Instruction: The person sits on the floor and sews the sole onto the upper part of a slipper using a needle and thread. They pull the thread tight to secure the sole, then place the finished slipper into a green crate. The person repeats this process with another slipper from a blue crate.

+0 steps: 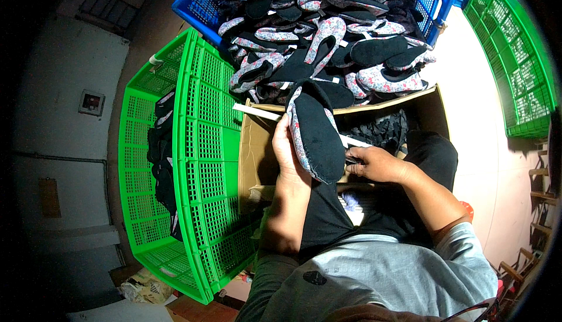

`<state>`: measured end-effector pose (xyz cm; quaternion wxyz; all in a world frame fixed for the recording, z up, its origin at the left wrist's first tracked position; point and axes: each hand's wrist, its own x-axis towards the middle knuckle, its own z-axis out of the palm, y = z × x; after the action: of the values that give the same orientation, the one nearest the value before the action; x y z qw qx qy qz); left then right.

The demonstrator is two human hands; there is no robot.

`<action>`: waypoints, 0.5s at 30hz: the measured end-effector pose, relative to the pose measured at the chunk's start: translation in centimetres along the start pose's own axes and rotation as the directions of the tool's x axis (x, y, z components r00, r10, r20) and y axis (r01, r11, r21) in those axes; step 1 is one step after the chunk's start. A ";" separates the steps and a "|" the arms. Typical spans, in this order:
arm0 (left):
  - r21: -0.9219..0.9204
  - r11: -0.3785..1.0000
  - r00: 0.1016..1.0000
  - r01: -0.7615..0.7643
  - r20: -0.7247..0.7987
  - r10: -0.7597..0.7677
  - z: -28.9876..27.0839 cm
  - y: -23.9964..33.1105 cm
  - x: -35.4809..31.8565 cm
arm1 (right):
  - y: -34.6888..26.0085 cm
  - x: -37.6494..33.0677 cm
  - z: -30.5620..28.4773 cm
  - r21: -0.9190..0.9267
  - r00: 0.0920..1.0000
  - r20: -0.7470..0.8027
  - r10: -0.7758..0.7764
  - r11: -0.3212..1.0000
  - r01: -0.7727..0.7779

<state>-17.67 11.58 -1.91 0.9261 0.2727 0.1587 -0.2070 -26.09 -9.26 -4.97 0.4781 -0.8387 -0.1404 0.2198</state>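
Note:
My left hand [284, 153] grips a slipper [319, 135] with a black sole turned up and a pale floral edge, over an open cardboard box. Beside the slipper's lower end, my right hand [379, 165] is closed, with fingers bent around a small dark item that I cannot make out. A white strip [257, 112] runs across the box behind the slipper, its other end showing near my right fingers. Inside the cardboard box [255, 152] lie dark scraps [380, 132].
Beyond the box a blue crate [199, 7] is heaped with floral and black slippers [374, 53]. A green crate [202, 164] at the left holds more dark pieces. Another green crate [515, 59] stands far right, near wooden racks [518, 272].

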 end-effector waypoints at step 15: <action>0.029 1.000 1.000 -0.011 -0.013 0.011 0.4 0.0 0.0 | -0.1 0.0 0.0 0.045 0.999 0.005 0.035 0.998 -0.035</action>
<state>-17.66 11.36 -1.63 0.9221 0.2883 0.1602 -0.2025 -26.13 -9.21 -4.91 0.4929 -0.8295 -0.1217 0.2328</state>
